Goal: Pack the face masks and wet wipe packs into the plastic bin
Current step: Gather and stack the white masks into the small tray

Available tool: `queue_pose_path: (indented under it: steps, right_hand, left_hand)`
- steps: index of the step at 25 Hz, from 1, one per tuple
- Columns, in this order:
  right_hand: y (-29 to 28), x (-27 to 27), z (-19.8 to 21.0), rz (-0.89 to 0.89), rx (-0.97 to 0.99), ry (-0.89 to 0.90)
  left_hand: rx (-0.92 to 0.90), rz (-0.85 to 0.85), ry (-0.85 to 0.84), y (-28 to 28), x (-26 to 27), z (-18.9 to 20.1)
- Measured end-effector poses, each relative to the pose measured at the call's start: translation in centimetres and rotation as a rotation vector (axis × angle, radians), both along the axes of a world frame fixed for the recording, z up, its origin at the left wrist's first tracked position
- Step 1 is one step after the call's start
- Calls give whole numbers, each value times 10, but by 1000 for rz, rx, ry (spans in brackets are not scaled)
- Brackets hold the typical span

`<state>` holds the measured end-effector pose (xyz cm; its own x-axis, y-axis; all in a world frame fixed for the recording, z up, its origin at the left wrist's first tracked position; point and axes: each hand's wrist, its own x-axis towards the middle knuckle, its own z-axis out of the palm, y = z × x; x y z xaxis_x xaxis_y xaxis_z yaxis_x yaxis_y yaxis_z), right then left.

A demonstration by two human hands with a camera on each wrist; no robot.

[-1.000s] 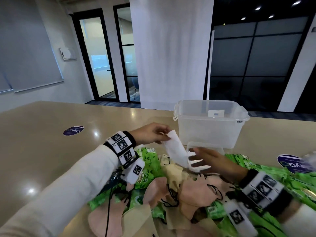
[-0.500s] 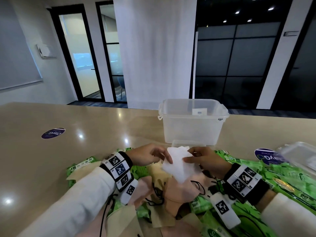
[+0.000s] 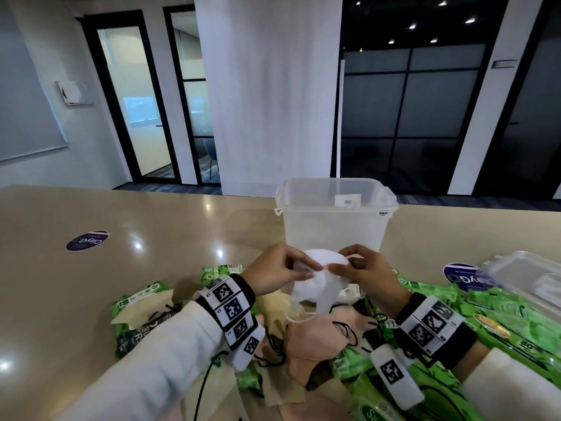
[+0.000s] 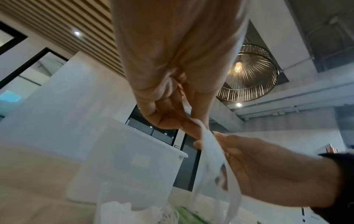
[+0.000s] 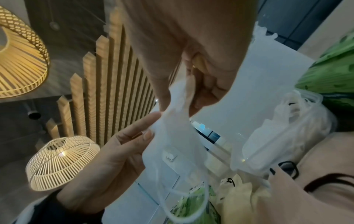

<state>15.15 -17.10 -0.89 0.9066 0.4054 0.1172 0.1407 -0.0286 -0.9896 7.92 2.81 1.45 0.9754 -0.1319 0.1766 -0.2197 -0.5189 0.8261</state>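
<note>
Both hands up: left hand [image 3: 274, 273] and right hand [image 3: 362, 273] each pinch the white face mask [image 3: 318, 279] (ear loop dangling), just before the plastic bin [image 3: 335, 226]

White long sleeves [image 3: 158, 357], black wristbands [image 3: 437, 329] bearing square-coded white tags

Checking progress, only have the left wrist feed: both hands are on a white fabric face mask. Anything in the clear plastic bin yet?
Observer: Head view: the clear plastic bin looks empty.
Operator: Mask over the opening?
Observer: No. The left hand and right hand pinch the white fabric face mask on the bin's near side, below its rim.
Operator: What's left?
Observer: The pink fabric masks and green wet wipe packs lie heaped under the hands.
</note>
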Motion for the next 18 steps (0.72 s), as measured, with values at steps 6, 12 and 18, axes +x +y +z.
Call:
queue_pose_path:
  steps: [6,12,18]
  right_hand:
    - [-6,-2,-5,82,78,151]
    - [-13,16,-7,-50,5,177]
    - [-18,36,-13,-76,-88,224]
  left_hand:
    - [-71,16,32,-16,-1,5]
    - [32,53,117,-18,10,-5]
    - [105,170,140,-19,28,-14]
